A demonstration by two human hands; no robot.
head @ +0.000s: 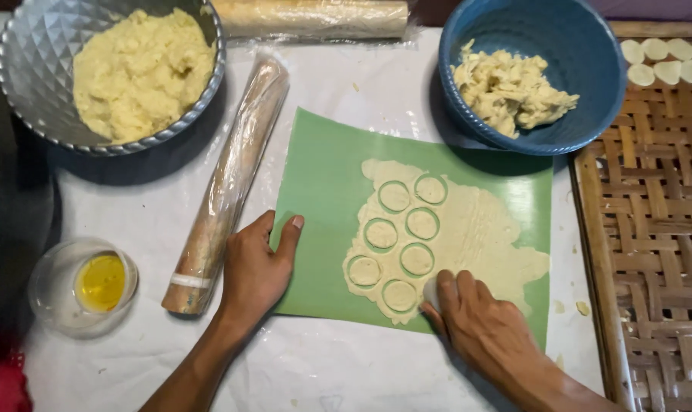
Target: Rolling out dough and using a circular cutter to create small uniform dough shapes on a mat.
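A green sheet (323, 198) lies on the plastic-covered table, with a thin layer of pale rolled dough (479, 233) spread over its right half. Several round discs (395, 196) are cut into the dough's left part. My left hand (256, 268) rests flat on the sheet's left edge, fingers apart, holding nothing. My right hand (479, 320) presses down on the dough's lower edge, fingers curled over a small round cutter that is mostly hidden beneath them.
A plastic-wrapped rolling pin (227, 183) lies left of the sheet. A silver bowl (25, 84) of dough sits top left, a blue bowl (590, 76) with dough scraps top right. A woven tray (651, 252) with cut discs (666, 61) stands right. A glass with yellow oil (98, 282) sits lower left.
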